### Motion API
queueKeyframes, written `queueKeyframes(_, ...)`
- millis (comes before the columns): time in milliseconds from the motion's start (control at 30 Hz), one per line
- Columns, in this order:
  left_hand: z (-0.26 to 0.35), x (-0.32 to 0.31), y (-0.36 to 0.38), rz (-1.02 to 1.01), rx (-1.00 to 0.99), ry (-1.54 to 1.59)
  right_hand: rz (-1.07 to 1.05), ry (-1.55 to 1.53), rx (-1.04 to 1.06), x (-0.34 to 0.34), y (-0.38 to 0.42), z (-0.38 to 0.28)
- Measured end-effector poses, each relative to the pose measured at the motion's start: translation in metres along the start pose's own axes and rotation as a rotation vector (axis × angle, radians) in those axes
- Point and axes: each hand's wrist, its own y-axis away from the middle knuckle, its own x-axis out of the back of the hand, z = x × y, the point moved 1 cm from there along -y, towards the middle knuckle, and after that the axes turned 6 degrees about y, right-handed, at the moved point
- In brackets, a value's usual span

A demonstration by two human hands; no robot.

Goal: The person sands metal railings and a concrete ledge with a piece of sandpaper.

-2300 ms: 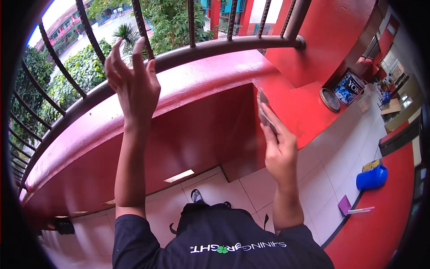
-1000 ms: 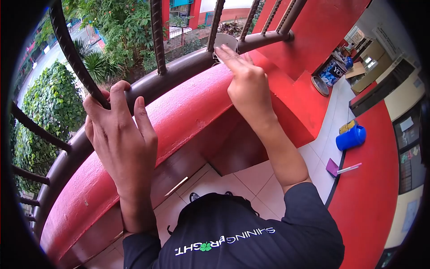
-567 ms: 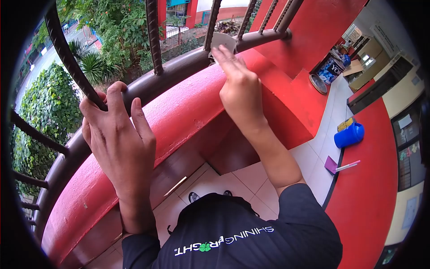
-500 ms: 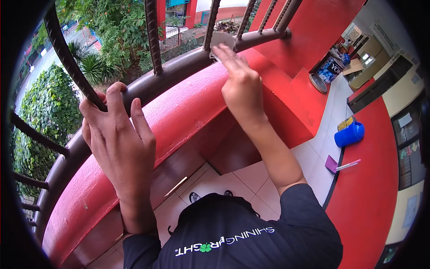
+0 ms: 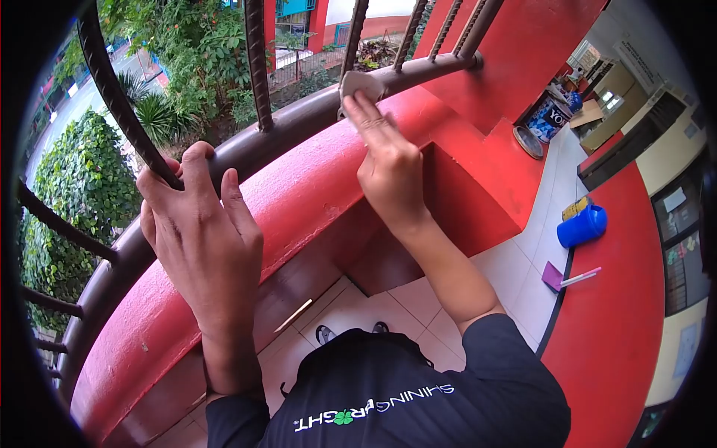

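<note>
Brown metal makes up the curved rail [image 5: 299,118] and the ribbed bars [image 5: 258,67] rising from it. The left hand [image 5: 205,239] has its fingers half curled over the rail beside one bar, gripping it loosely, with the thumb spread apart. The right hand [image 5: 390,168] has hold of a pale sheet [image 5: 362,84], two fingers laid nearly straight on it and the others curled in; its thumb is hidden. That sheet lies against the rail, close beside another bar, its rounded edge jutting beyond the fingertips.

Between the hands, a stretch of rail is open, one bar standing in it. On the near side, the rounded red ledge [image 5: 314,172] follows the same curve, its inner edge dropping to pale floor tiles [image 5: 411,299]. At the far right, the rail meets a red wall [image 5: 485,82].

Upside down on the black shirt [image 5: 418,388], "SHINING" and "RIGHT" can be read, a green clover replacing the second word's I; the lettering between them is unclear. "YO" shows on a blue-and-white can [image 5: 547,117], the rest cut off, with a round lid [image 5: 527,142] beside it. A blue container [image 5: 582,226] and a purple dustpan [image 5: 553,276] sit farther right.
</note>
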Motion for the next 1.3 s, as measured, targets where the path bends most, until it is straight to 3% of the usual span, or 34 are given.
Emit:
queueKeyframes(100,0.001,0.000,0.000,-0.004,0.009,0.008,0.094,-0.055,-0.341,-0.007,-0.010,0.040)
queueKeyframes(133,0.001,0.000,0.000,0.004,0.013,0.008,0.097,-0.057,-0.332,-0.004,-0.011,0.026)
queueKeyframes(233,-0.001,-0.001,0.000,0.032,-0.026,-0.010,0.050,-0.007,-0.035,0.001,0.002,-0.018)
queueKeyframes(267,0.000,-0.001,-0.001,0.017,-0.008,-0.003,0.050,-0.006,-0.036,-0.003,-0.002,-0.006)
queueKeyframes(333,0.001,0.000,0.002,-0.006,0.006,0.009,0.191,-0.110,-0.246,-0.011,-0.010,0.038)
queueKeyframes(367,0.001,0.001,0.002,-0.018,0.017,0.010,0.160,-0.183,-0.395,-0.010,-0.013,0.046)
queueKeyframes(467,0.002,0.001,0.000,0.000,0.011,0.006,0.095,-0.001,-0.216,-0.004,-0.005,0.011)
queueKeyframes(533,0.003,0.000,0.000,0.014,-0.010,0.009,0.083,0.020,-0.210,-0.002,-0.005,0.020)
queueKeyframes(633,0.006,0.002,0.000,-0.001,0.023,0.020,-0.074,0.047,-0.655,0.006,-0.023,0.065)
queueKeyframes(667,0.006,0.002,0.000,0.012,0.019,0.027,-0.061,0.050,-0.649,0.005,-0.021,0.063)
queueKeyframes(733,0.005,-0.001,0.000,-0.005,0.034,-0.019,0.074,0.096,-0.254,-0.004,-0.010,0.039)
queueKeyframes(800,0.005,-0.003,-0.002,0.020,0.016,-0.027,0.040,0.046,-0.232,-0.001,-0.013,0.040)
queueKeyframes(900,0.009,-0.002,-0.001,-0.009,0.036,-0.046,0.161,0.008,-0.456,-0.004,-0.037,0.094)
queueKeyframes(1000,0.006,-0.006,0.000,0.011,0.025,-0.071,0.063,0.018,-0.338,-0.001,-0.028,0.065)
queueKeyframes(1033,0.009,-0.005,0.000,0.011,0.032,-0.076,0.128,0.049,-0.317,-0.004,-0.023,0.054)
queueKeyframes(1200,0.006,-0.005,0.001,0.002,0.023,-0.066,0.050,-0.011,-0.474,0.010,-0.043,0.114)
queueKeyframes(1267,0.007,-0.007,0.001,-0.003,0.022,-0.093,0.047,0.070,-0.143,0.008,-0.036,0.098)
queueKeyframes(1300,0.007,-0.007,0.000,0.002,0.022,-0.098,0.052,0.091,-0.097,0.009,-0.034,0.093)
